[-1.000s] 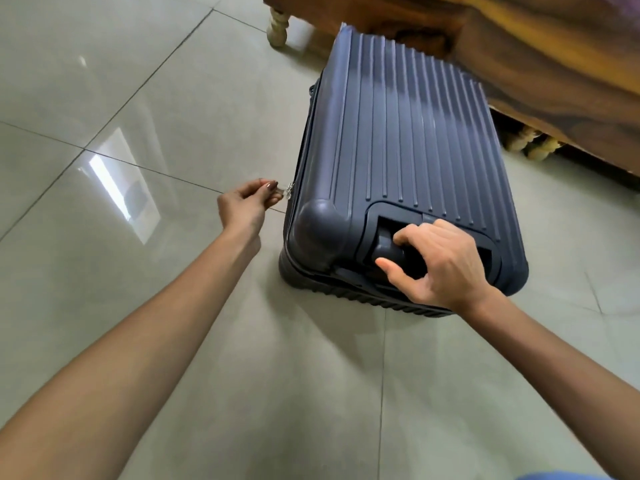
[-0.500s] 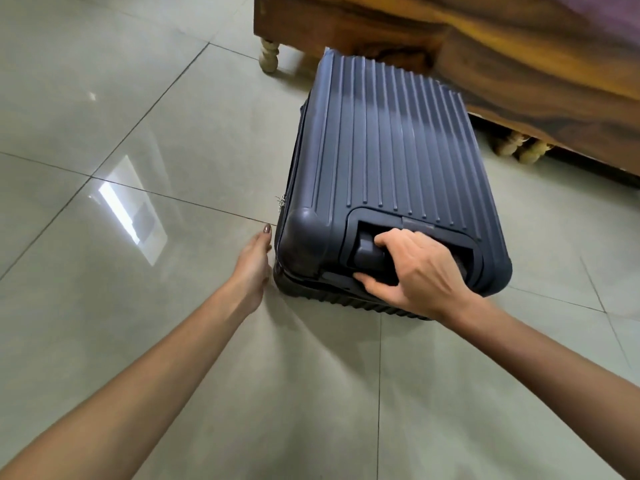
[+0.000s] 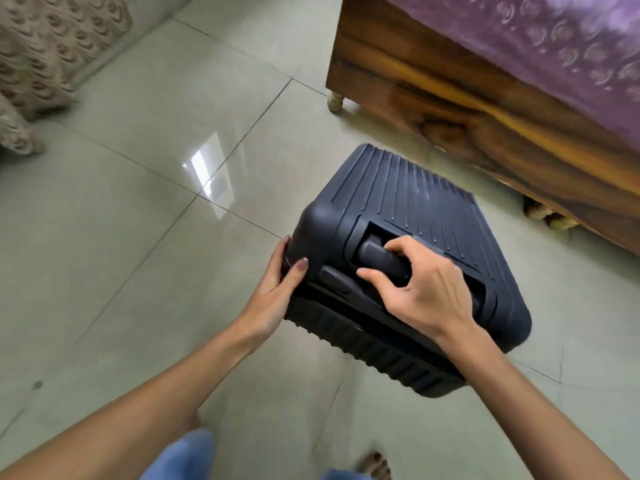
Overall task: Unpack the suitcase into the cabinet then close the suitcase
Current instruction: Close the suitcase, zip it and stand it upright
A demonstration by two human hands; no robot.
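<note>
A dark navy ribbed hard-shell suitcase (image 3: pixel 398 202) sits closed on the pale glossy tiled floor (image 3: pixel 138 237), just beside a brown wooden bed frame (image 3: pixel 485 116); its near end looks raised and tilted toward the camera, though whether the far end touches the floor cannot be told. The right hand (image 3: pixel 426 292) reaches over the near end; its grip is curled tight round the dark recessed carry handle (image 3: pixel 377 259), the fingertips hidden beneath the bar. The left hand (image 3: pixel 277 289) clasps the suitcase's near left corner; the thumb lies on the end face and the fingers wrap round the side, mostly out of sight, so this grip holds the shell itself. The zip seam is in shadow and hard to make out; the wheels are not visible from here. A purple patterned cover (image 3: pixel 554 46) lies on the bed, blurred and cut off by the frame edge; a cream turned bed leg (image 3: pixel 335 100) stands at the corner. A beige textured fabric (image 3: pixel 52 46) is cut off at upper left; blue trousers (image 3: pixel 180 455) and the toes of a bare foot (image 3: pixel 375 464) show at the bottom edge.
</note>
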